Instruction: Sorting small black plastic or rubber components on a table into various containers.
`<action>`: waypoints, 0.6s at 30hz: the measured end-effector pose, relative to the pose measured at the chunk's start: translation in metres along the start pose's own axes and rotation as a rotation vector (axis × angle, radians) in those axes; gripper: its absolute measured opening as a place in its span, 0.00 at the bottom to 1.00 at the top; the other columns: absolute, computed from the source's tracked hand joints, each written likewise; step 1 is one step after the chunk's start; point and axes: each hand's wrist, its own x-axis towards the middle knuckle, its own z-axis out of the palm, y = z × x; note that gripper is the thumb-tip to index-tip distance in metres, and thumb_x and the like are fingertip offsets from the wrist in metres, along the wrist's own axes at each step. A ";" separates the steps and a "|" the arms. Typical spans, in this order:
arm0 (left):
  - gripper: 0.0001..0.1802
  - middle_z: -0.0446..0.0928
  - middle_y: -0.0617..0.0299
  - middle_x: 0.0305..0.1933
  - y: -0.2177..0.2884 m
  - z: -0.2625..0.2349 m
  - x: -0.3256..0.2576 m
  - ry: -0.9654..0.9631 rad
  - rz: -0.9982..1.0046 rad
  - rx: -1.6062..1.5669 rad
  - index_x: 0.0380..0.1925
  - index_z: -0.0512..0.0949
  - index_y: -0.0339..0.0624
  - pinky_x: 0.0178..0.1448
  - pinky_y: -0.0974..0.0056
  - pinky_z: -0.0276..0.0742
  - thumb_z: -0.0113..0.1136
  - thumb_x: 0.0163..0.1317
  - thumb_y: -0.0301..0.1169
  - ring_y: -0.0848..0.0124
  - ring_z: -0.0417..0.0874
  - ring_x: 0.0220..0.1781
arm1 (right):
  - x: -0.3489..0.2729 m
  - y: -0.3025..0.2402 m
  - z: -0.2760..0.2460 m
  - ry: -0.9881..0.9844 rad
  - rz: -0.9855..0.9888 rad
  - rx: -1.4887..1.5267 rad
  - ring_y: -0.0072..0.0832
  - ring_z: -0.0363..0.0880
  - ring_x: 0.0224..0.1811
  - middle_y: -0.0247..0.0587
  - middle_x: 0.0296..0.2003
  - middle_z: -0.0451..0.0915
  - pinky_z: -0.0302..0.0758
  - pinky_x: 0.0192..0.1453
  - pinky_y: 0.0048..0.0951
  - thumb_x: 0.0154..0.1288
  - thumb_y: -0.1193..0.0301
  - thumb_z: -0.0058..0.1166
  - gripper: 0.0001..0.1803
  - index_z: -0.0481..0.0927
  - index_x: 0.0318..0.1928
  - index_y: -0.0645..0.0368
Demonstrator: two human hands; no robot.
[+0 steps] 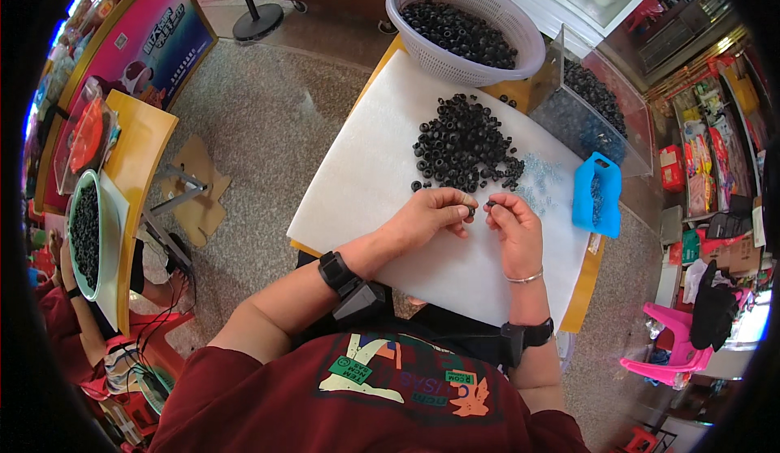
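My left hand [439,216] is closed in a pinch on a small black ring-shaped part [470,211], just in front of a heap of black parts. Close beside it, my right hand [517,227] pinches another small black part [491,204] between thumb and finger. The two held parts are a short gap apart. Spread on the white sheet [349,185], the heap of black ring-shaped parts [463,140] lies beyond my hands. To its right, small clear pieces [538,178] are scattered. A blue scoop-like tray [587,201] with small pieces in it stands at the sheet's right edge.
A lilac plastic basket [532,55] of black parts stands at the table's far edge. Right of it is a clear bin [569,120] with dark parts. At left, another person's arm [81,315] reaches a pale green basin [99,250]. A pink chair [674,343] stands at right.
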 end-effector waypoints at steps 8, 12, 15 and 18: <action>0.11 0.77 0.64 0.36 -0.003 -0.003 0.001 -0.040 0.026 -0.051 0.44 0.76 0.35 0.42 0.72 0.78 0.54 0.66 0.29 0.77 0.79 0.33 | -0.018 -0.002 0.018 -0.038 -0.131 -0.101 0.20 0.77 0.37 0.35 0.36 0.79 0.72 0.44 0.20 0.62 0.78 0.54 0.09 0.79 0.44 0.64; 0.11 0.78 0.64 0.36 -0.004 -0.004 0.000 -0.047 0.040 -0.054 0.44 0.76 0.36 0.42 0.72 0.77 0.54 0.66 0.29 0.77 0.79 0.34 | -0.023 -0.006 0.029 0.008 -0.227 -0.238 0.20 0.77 0.39 0.34 0.36 0.80 0.73 0.46 0.21 0.62 0.79 0.54 0.09 0.79 0.43 0.65; 0.11 0.78 0.64 0.37 0.000 -0.002 -0.001 -0.044 0.050 -0.047 0.44 0.77 0.36 0.43 0.72 0.77 0.54 0.66 0.29 0.77 0.80 0.34 | -0.026 -0.007 0.032 0.076 -0.175 -0.136 0.20 0.77 0.38 0.34 0.35 0.80 0.73 0.45 0.20 0.62 0.79 0.53 0.09 0.79 0.43 0.65; 0.11 0.79 0.64 0.37 0.001 -0.001 -0.002 -0.038 0.052 -0.033 0.45 0.77 0.36 0.43 0.72 0.77 0.54 0.65 0.29 0.77 0.80 0.34 | -0.027 -0.006 0.030 0.094 -0.188 -0.200 0.20 0.78 0.38 0.35 0.35 0.80 0.73 0.45 0.20 0.62 0.79 0.53 0.08 0.79 0.42 0.65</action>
